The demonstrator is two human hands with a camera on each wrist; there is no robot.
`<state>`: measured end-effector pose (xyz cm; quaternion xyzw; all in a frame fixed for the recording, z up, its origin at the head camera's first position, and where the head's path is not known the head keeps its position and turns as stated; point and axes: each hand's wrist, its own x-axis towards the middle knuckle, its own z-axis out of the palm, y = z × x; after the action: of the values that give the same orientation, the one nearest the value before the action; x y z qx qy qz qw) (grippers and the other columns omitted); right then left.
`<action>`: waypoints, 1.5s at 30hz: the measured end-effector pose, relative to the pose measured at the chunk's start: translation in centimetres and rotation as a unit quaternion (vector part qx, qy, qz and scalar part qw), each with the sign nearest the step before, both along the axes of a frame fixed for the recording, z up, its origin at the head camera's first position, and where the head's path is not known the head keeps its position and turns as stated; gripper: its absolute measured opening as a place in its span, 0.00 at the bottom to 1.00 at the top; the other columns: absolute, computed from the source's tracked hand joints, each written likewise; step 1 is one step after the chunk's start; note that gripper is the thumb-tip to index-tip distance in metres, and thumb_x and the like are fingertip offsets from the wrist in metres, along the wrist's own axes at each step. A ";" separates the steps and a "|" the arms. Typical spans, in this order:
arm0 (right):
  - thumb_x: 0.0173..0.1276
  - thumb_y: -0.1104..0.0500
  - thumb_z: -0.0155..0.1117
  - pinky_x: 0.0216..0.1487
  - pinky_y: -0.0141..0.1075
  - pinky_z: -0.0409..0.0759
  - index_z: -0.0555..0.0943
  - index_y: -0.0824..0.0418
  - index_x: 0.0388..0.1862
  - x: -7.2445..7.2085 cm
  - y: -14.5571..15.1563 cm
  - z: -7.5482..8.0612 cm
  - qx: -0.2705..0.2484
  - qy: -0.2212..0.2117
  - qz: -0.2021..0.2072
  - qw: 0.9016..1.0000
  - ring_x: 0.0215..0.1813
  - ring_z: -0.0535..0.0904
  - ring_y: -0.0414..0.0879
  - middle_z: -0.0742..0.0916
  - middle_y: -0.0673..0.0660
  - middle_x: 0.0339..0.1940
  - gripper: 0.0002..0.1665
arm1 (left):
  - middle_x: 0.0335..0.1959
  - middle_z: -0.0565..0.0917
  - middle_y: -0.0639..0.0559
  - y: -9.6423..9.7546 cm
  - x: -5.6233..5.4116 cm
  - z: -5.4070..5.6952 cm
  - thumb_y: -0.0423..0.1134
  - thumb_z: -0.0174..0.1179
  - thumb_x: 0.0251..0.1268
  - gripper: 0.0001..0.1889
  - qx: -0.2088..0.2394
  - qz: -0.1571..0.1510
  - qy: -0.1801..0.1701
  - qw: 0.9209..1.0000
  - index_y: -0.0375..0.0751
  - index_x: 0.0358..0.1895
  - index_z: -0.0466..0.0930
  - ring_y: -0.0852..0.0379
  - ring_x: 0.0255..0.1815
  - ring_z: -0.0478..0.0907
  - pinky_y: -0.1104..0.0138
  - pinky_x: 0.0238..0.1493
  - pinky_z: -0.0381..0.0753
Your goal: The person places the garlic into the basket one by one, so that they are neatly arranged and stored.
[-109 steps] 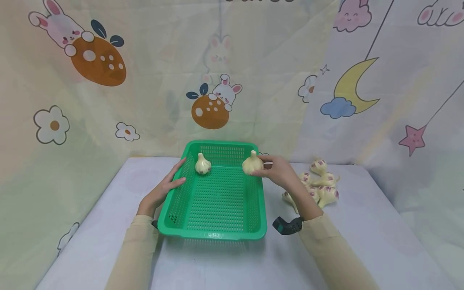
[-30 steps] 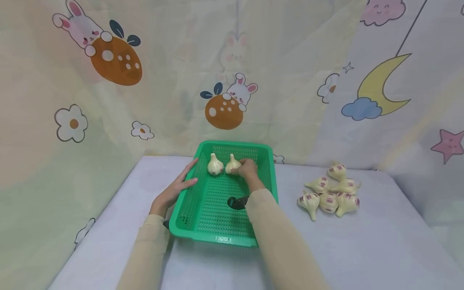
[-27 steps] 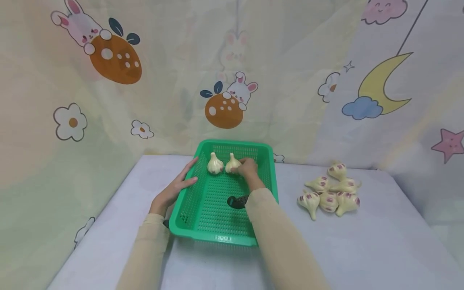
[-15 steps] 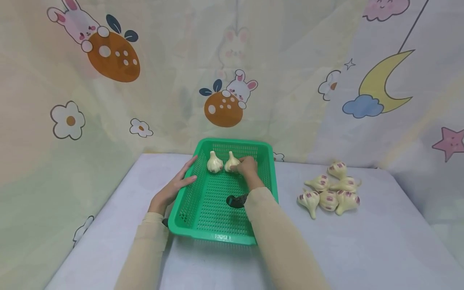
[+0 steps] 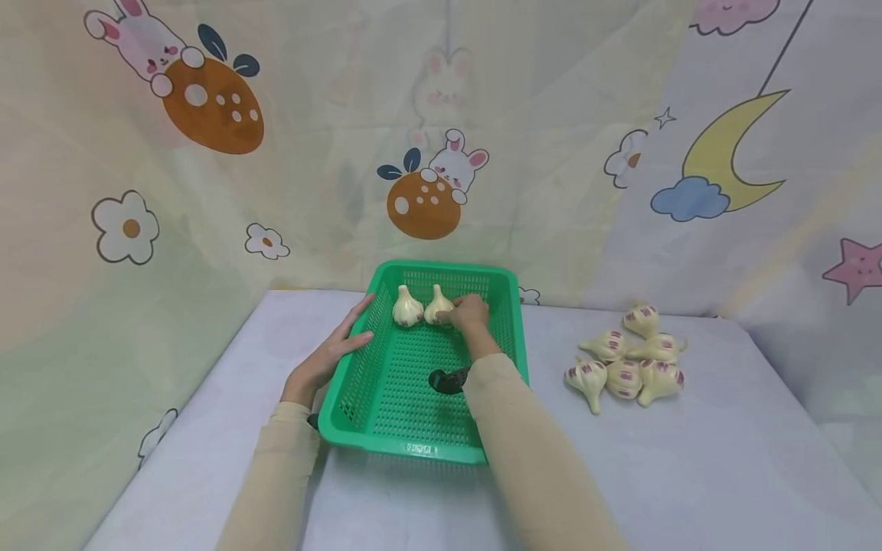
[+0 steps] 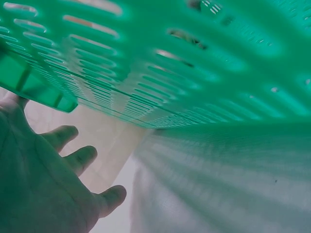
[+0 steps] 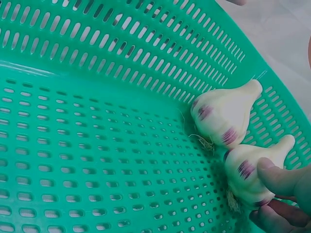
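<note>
A garlic bulb (image 5: 439,306) with purple patches sits near the back of the green plastic basket (image 5: 365,442), stem upward in the head view. My right hand (image 5: 472,315) pinches it from the right, and the thumb (image 7: 277,175) shows on its side in the right wrist view. Close against it on the left is a second garlic bulb (image 5: 407,308). My left hand (image 5: 326,358) lies along the basket's left rim with its fingers extended. From the left wrist camera, the spread fingers (image 6: 80,158) show outside the slotted wall.
Several more garlic bulbs (image 5: 623,379) lie in a cluster on the white table (image 5: 696,474), right of the basket. A printed cloth (image 5: 537,153) hangs behind the table. Dark wrist devices (image 5: 448,380) are worn on both arms.
Since the oldest frame my right hand has carried its garlic bulb from over the right rim to beside the other bulb. Over the last second both hands stay put; the view shifts slightly.
</note>
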<state>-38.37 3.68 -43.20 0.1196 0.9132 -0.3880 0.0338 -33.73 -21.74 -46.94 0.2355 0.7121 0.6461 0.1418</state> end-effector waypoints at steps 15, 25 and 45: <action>0.58 0.49 0.71 0.61 0.45 0.73 0.80 0.61 0.57 0.0 0.0 0.1 -0.014 -0.005 -0.004 1.000 0.67 0.67 0.59 0.81 0.58 0.60 0.30 | 0.78 0.36 0.57 -0.1 -0.2 -0.1 0.41 0.43 0.75 0.34 -0.003 0.000 0.004 1.000 0.68 0.76 0.38 0.42 0.76 0.45 0.58 0.62 0.67; 0.61 0.48 0.69 0.61 0.45 0.74 0.77 0.61 0.61 0.3 -0.2 0.4 -0.004 -0.008 0.005 1.000 0.66 0.70 0.57 0.79 0.59 0.62 0.32 | 0.78 0.35 0.55 -0.1 0.0 0.0 0.42 0.44 0.74 0.34 -0.002 0.002 0.005 1.000 0.67 0.76 0.38 0.41 0.77 0.43 0.47 0.65 0.60; 0.62 0.44 0.66 0.63 0.48 0.71 0.74 0.64 0.64 0.3 0.7 1.9 -0.018 0.049 0.002 0.999 0.68 0.67 0.61 0.78 0.60 0.63 0.37 | 0.78 0.35 0.56 0.0 0.0 -0.1 0.42 0.45 0.74 0.35 -0.008 0.004 0.001 1.000 0.68 0.76 0.39 0.44 0.77 0.39 0.44 0.69 0.52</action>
<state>-38.05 4.36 -41.29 0.0977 0.9069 -0.4098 -0.0076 -33.72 -21.73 -47.05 0.2316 0.7186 0.6405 0.1405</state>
